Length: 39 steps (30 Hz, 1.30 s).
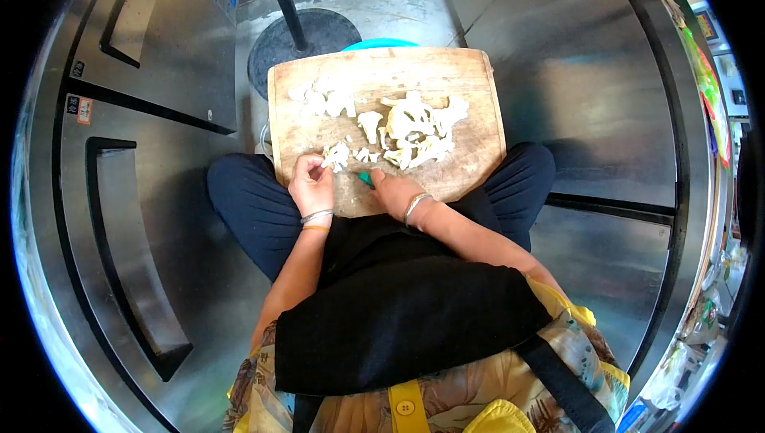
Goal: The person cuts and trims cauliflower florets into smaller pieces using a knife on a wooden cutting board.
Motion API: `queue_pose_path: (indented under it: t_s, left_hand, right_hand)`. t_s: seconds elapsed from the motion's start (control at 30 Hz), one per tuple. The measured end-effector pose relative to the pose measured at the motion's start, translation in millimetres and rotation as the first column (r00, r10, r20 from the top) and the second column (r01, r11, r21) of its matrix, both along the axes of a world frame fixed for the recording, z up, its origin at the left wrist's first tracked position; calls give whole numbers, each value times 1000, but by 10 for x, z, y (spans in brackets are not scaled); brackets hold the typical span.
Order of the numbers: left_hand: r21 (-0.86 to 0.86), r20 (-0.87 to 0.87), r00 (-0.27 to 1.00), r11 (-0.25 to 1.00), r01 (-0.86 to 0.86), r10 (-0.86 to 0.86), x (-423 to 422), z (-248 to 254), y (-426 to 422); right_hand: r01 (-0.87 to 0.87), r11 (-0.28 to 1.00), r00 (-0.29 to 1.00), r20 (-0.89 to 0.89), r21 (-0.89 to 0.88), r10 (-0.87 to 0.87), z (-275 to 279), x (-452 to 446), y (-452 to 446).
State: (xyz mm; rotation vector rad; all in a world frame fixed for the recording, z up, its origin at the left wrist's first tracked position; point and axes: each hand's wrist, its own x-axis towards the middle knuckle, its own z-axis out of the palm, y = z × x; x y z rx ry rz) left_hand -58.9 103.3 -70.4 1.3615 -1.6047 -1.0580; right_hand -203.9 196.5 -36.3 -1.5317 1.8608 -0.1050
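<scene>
Your left hand (311,184) pinching a small cauliflower floret (335,157) at near left of the wooden cutting board (482,134), your right hand (392,192) closed around a green handle (366,179), bigger cauliflower pieces (413,120) at right, loose florets (320,101) at far left

No readable text, small labels (84,111) on left steel doors (179,194), lettering too tiny

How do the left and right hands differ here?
The left hand holds a cauliflower piece; the right hand holds a green tool. The left wears a bracelet and orange band; the right wears a bracelet, no orange band visible. Both are ungloved, at the board.
</scene>
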Motion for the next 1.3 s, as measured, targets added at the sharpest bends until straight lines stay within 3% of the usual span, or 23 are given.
queue_pose_path:
  t_s: [0.17,0.27,0.33,0.4,0.47,0.53,0.6,0.73,0.8,0.87,0.9,0.93,0.97,1.0,1.1,1.13,1.2,1.23,1.27,1.3]
  left_hand:
    - [-5,-20,1000,1000,6,-6,24,-76,-13]
    - [-30,-150,988,999,12,-16,63,-155,-42]
    - [74,-485,875,997,29,10,74,-141,-40]
    - [145,-558,830,984,99,-1,139,-110,-62]
    - [356,-726,675,913,201,135,176,21,-77]
    - [412,-759,619,885,217,201,219,113,-77]
    - [506,-833,441,782,363,334,285,169,-103]
    - [489,-872,286,707,512,397,373,108,-134]
    - [480,-876,304,727,490,373,384,118,-129]
    - [452,-888,334,736,503,317,400,91,-123]
    - [457,-886,334,728,511,322,407,77,-121]
    - [455,-888,328,728,513,323,404,83,-113]
    - [492,-867,354,714,499,350,392,89,-115]
    - [524,-847,377,700,485,374,368,97,-139]
    - [542,-838,366,696,471,405,281,25,-261]
    - [535,-843,360,700,474,400,236,69,-324]
    - [517,-781,553,797,312,290,128,175,-513]
    - [453,-755,632,834,315,172,94,85,-666]
    - [445,-758,630,839,314,166,52,73,-795]
    - [377,-645,764,878,293,22,12,61,-912]
  right_hand:
    - [75,997,996,-42,8,-75,59,52,-17]
    - [87,996,996,20,9,-87,282,-76,32]
    - [93,995,992,84,-38,-90,367,-178,87]
    - [176,964,971,193,-198,-138,435,-252,90]
    - [254,947,949,238,-198,-205,516,-224,-43]
    - [223,896,969,185,-384,-162,464,-160,-204]
    - [235,873,969,179,-427,-173,281,-36,-329]
    - [270,806,963,165,-526,-215,128,131,-518]
    - [312,851,948,200,-422,-248,77,117,-611]
    - [326,803,944,220,-500,-246,59,93,-621]
    - [519,816,804,469,-254,-365,55,54,-628]
    - [623,781,584,641,40,-498,79,32,-634]
    - [690,712,400,750,132,-527,97,37,-629]
    - [690,713,408,748,123,-524,123,22,-638]
    - [702,660,169,838,267,-518,216,-29,-722]
    - [703,663,175,840,258,-514,259,-36,-795]
    - [745,619,167,830,247,-532,348,-33,-981]
    - [748,630,208,828,208,-521,369,-43,-1089]
    - [748,633,211,832,201,-513,362,-43,-1199]
    - [747,629,207,822,217,-530,351,-34,-1305]
